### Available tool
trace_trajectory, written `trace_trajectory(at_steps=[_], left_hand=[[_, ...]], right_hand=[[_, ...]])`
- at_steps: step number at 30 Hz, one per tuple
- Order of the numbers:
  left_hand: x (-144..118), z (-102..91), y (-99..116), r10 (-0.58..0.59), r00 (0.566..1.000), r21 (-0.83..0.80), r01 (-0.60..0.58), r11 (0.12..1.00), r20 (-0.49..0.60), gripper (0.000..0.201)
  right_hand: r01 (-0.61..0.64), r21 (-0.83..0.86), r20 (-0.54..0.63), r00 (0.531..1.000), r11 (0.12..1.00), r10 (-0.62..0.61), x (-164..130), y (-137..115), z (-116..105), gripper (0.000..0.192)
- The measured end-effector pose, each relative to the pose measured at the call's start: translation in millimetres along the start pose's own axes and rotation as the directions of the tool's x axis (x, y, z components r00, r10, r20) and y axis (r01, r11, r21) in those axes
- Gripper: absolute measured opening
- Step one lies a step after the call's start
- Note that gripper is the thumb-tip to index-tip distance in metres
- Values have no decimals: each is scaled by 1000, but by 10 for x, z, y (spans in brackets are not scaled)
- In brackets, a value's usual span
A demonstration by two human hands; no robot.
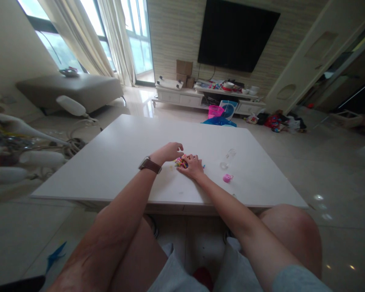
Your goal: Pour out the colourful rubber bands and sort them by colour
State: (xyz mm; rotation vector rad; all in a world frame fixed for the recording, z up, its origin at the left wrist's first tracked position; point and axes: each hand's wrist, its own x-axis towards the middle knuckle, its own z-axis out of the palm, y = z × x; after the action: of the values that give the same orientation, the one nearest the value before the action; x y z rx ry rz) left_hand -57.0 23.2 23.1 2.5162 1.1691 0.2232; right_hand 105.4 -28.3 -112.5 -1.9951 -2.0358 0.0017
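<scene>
Item: small heap of coloured bits [181,163], pink, yellow and green, too small for me to tell the kind.
Location: lying on the white table [115,162], near the middle, well apart from every edge.
Handling: I am judging it light, loose and soft; it is likely scattering if pushed, so I am favouring a pinch at the heap's rim, a few bits at a time.
Left hand [169,152]: hovering just behind the heap toward the far edge, fingers curled down, gripping nothing that I can make out; brown wristwatch [150,165] sitting on the wrist.
Right hand [194,166]: lying flat, palm down, fingertips touching the heap's right side, holding nothing.
Clear bottle [228,158]: lying on its side to the right of my right hand, apart from it.
Pink cap [227,178]: resting nearer the table's near edge than the bottle.
</scene>
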Motion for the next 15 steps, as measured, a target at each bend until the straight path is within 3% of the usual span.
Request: trace_trajectory(at_steps=[4, 9, 15], left_hand=[[-29, -53, -8, -21, 1000, -2, 21, 1000, -13, 34], [-73, -174, -91, -56, 995, -45, 52, 998, -85, 32], [-114, -292, -174, -172, 956, -157, 137, 978, -236, 28]], right_hand=[[11, -11, -20, 1000, 1000, -11, 126, -28, 35, 40], [-8, 23, -2, 1000, 1000, 8, 385, -153, 75, 30], [87, 189, -38, 996, 978, -81, 787, -717, 196, 27]])
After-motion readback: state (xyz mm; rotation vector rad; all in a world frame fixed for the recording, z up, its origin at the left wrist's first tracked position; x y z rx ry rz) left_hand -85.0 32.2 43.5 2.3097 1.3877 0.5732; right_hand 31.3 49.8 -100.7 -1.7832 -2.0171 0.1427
